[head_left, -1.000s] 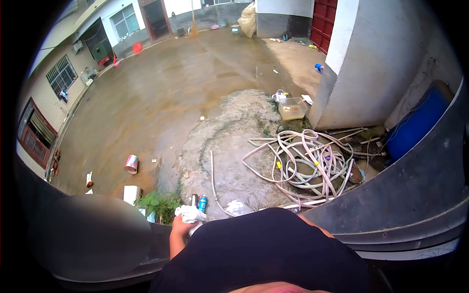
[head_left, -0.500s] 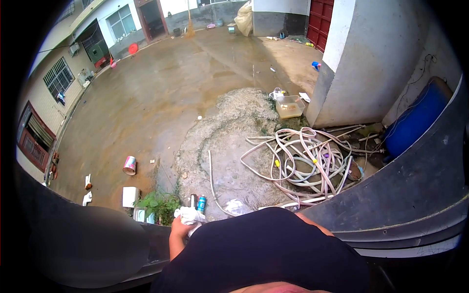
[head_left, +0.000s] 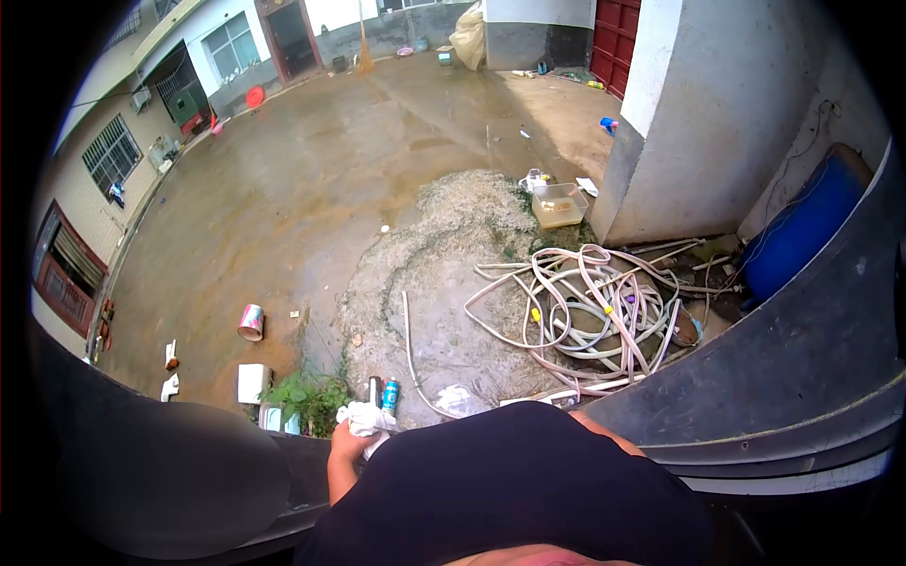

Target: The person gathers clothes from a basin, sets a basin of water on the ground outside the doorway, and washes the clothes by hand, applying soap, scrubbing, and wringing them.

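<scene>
My left hand (head_left: 348,443), low in the view and left of my dark shirt, is closed on a crumpled white cloth (head_left: 366,418). Just beyond the cloth stand a blue can (head_left: 390,395) and a dark can (head_left: 375,391). A green plant (head_left: 316,400) is to the left of them. Of my right arm only a strip of skin shows at the right edge of the shirt; my right hand is hidden.
A tangled hose (head_left: 595,316) lies on the ground at the right, near a blue barrel (head_left: 802,226). Beyond it sit a clear plastic tub (head_left: 559,206) and a wall corner (head_left: 703,123). A dark curved ledge (head_left: 755,396) runs close in front.
The courtyard has shifted slightly left and up in the view. My left hand stays closed on the white cloth, almost unmoved.
</scene>
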`<act>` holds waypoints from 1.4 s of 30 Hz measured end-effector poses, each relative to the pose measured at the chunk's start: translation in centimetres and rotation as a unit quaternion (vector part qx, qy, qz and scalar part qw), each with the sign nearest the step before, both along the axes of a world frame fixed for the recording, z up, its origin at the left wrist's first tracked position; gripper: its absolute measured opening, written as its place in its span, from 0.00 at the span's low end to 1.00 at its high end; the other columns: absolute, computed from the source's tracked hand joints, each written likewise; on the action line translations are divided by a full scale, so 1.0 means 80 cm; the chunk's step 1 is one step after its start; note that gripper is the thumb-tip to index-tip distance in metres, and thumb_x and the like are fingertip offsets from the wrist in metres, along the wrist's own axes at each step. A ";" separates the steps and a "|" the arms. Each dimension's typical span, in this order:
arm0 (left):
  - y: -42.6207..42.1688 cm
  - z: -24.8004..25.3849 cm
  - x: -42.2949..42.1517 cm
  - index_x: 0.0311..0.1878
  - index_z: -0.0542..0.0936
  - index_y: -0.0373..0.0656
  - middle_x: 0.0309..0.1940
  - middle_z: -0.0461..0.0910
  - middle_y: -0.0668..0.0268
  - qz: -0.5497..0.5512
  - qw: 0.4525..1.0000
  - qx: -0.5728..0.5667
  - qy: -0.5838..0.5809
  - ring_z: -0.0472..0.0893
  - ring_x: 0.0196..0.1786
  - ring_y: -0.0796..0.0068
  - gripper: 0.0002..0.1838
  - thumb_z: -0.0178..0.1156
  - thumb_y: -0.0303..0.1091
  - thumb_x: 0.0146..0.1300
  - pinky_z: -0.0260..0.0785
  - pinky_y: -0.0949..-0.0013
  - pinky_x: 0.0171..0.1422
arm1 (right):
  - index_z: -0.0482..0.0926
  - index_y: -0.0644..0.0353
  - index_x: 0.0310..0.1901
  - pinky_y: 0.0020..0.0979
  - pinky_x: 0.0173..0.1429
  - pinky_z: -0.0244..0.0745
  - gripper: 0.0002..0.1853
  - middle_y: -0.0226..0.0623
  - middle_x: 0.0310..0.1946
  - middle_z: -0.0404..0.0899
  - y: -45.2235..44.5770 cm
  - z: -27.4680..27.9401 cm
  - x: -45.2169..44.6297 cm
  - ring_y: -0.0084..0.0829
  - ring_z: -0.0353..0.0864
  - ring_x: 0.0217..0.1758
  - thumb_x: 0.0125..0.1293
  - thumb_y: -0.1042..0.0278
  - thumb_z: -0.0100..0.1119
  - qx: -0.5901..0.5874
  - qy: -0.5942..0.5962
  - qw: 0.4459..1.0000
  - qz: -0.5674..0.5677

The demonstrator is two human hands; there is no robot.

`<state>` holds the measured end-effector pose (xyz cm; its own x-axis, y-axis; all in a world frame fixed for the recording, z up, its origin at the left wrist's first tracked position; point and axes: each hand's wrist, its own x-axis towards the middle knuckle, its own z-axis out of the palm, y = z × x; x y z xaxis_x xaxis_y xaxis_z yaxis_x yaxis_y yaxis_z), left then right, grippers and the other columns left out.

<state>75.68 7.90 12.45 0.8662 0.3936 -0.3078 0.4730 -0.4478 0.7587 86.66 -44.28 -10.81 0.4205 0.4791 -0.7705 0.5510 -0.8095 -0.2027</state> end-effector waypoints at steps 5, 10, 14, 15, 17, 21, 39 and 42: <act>-0.003 0.006 -0.001 0.42 0.78 0.39 0.38 0.81 0.61 -0.001 1.000 0.007 -0.005 0.80 0.41 0.68 0.29 0.74 0.37 0.31 0.70 0.67 0.48 | 0.79 0.54 0.21 0.38 0.40 0.71 0.11 0.39 0.31 0.80 -0.003 -0.007 0.000 0.38 0.80 0.39 0.53 0.64 0.48 0.005 0.005 1.000 0.001; 0.001 0.002 -0.002 0.41 0.78 0.39 0.37 0.81 0.61 0.004 1.000 0.019 0.000 0.80 0.40 0.68 0.29 0.74 0.37 0.31 0.70 0.67 0.48 | 0.80 0.54 0.22 0.38 0.38 0.71 0.07 0.39 0.31 0.80 -0.006 -0.017 0.001 0.38 0.80 0.39 0.50 0.67 0.51 0.009 0.008 1.000 0.003; 0.014 -0.027 0.000 0.41 0.78 0.39 0.36 0.81 0.61 0.003 1.000 -0.001 -0.017 0.80 0.40 0.68 0.28 0.75 0.36 0.30 0.70 0.67 0.47 | 0.80 0.54 0.23 0.38 0.38 0.71 0.06 0.38 0.31 0.81 -0.009 -0.021 0.001 0.37 0.80 0.39 0.49 0.68 0.53 0.010 0.010 1.000 0.003; 0.014 -0.030 0.002 0.41 0.78 0.39 0.36 0.81 0.61 0.003 1.000 -0.001 -0.017 0.80 0.40 0.68 0.28 0.75 0.36 0.30 0.70 0.67 0.47 | 0.80 0.54 0.24 0.38 0.38 0.71 0.06 0.38 0.31 0.81 -0.009 -0.020 0.000 0.37 0.80 0.39 0.49 0.67 0.52 0.011 0.010 1.000 0.001; 0.015 -0.036 0.004 0.41 0.78 0.39 0.37 0.81 0.61 -0.002 0.999 -0.022 -0.035 0.80 0.40 0.67 0.29 0.75 0.37 0.30 0.70 0.67 0.47 | 0.80 0.54 0.24 0.38 0.39 0.71 0.07 0.38 0.30 0.81 -0.008 -0.017 0.001 0.37 0.80 0.39 0.51 0.67 0.51 0.010 0.010 1.000 -0.001; 0.013 -0.033 0.009 0.42 0.78 0.39 0.37 0.81 0.61 -0.011 0.999 -0.012 -0.031 0.80 0.40 0.67 0.30 0.75 0.38 0.30 0.70 0.66 0.47 | 0.80 0.54 0.24 0.38 0.39 0.71 0.09 0.38 0.30 0.81 -0.008 -0.015 0.000 0.37 0.80 0.39 0.53 0.66 0.48 0.012 0.011 1.000 -0.008; 0.009 -0.023 0.008 0.41 0.78 0.40 0.37 0.81 0.62 -0.009 1.000 0.011 -0.013 0.80 0.40 0.67 0.29 0.74 0.38 0.31 0.70 0.67 0.48 | 0.79 0.54 0.25 0.37 0.43 0.70 0.18 0.38 0.30 0.81 -0.015 -0.037 0.002 0.37 0.80 0.38 0.62 0.61 0.37 0.025 0.036 0.996 -0.078; 0.009 -0.027 0.006 0.42 0.78 0.39 0.37 0.81 0.62 -0.002 0.999 -0.019 -0.033 0.80 0.40 0.68 0.29 0.75 0.37 0.31 0.70 0.67 0.48 | 0.80 0.55 0.30 0.38 0.47 0.69 0.19 0.40 0.34 0.80 -0.016 -0.059 0.001 0.38 0.79 0.42 0.64 0.61 0.35 0.023 -0.003 0.998 -0.061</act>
